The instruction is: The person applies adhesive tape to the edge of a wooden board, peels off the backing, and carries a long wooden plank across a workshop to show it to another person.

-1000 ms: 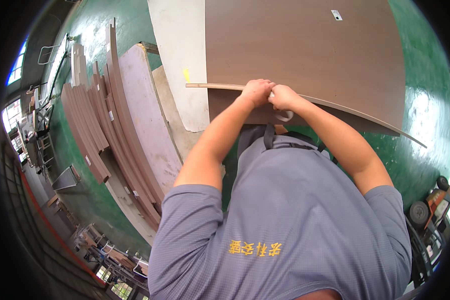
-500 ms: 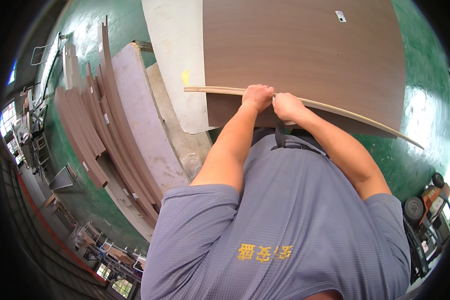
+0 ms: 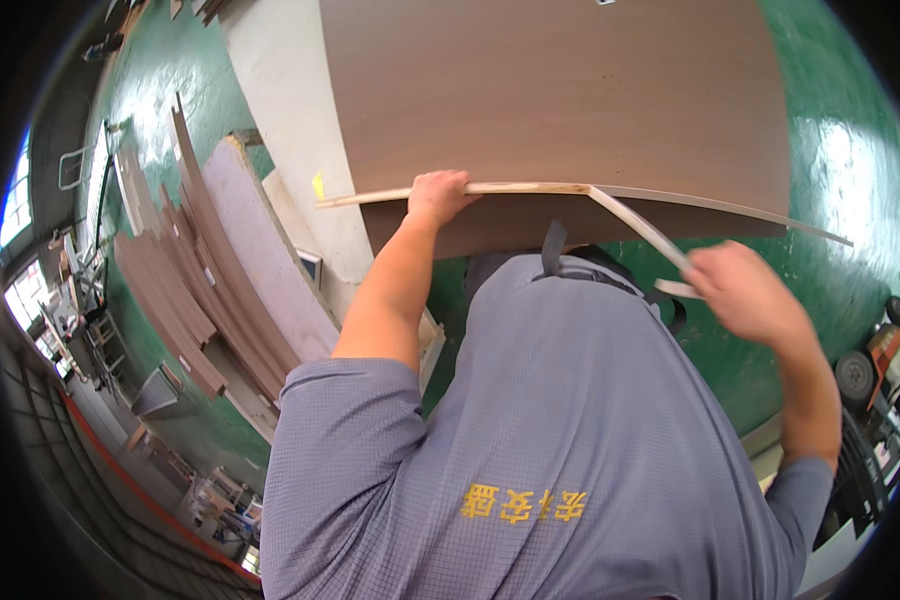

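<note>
A large brown wood-grain panel (image 3: 570, 100) stands in front of me on the green floor. My left hand (image 3: 436, 195) grips its pale near edge (image 3: 510, 189). A thin pale edge strip (image 3: 635, 228) peels away from that edge at the middle and runs down to my right hand (image 3: 740, 292), which is shut on its loose end, held away from the panel to the lower right. The hand is a little blurred.
A white board (image 3: 285, 120) lies left of the panel. Stacked brown boards and strips (image 3: 205, 290) lie further left on the green floor (image 3: 840, 170). A wheeled machine (image 3: 870, 365) sits at the right edge. Shelving and windows show at far left.
Both hands were together on the panel's edge. Now my right hand has pulled away to the lower right, peeling the pale strip off the edge. The left hand stays gripping the edge.
</note>
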A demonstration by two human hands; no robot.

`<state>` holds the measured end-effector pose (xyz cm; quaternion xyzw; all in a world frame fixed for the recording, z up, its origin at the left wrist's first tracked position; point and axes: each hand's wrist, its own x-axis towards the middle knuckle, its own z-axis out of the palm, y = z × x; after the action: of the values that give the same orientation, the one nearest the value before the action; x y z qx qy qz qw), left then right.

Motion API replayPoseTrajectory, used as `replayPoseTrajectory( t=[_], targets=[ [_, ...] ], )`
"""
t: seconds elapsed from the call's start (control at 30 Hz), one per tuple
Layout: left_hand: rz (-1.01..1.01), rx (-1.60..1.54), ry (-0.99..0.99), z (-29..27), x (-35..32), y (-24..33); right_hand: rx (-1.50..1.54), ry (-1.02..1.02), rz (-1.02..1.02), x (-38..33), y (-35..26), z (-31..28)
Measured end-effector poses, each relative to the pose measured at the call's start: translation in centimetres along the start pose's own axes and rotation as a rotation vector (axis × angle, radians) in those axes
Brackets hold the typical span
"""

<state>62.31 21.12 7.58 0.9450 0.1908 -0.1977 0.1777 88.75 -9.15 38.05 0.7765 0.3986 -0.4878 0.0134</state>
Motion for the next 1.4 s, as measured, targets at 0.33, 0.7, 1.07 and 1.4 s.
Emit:
replayPoseTrajectory(
  t=[0.33,0.7,1.07,1.4],
  targets=[
    [-0.057,0.098,0.018,0.5,-0.6,0.7,0.124,-0.165,0.108,-8.5,21.0,-2.3],
    [0.137,-0.086,0.106,-1.2,-1.9,3.2,0.062,-0.316,-0.407,14.2,3.0,5.2],
    [0.109,-0.087,-0.033,3.9,3.9,8.6,0.255,-0.144,-0.435,21.1,-6.0,12.7],
    [0.084,-0.048,0.019,3.4,3.7,9.7,-0.061,-0.169,-0.216,7.8,-1.8,2.8]
  ],
)
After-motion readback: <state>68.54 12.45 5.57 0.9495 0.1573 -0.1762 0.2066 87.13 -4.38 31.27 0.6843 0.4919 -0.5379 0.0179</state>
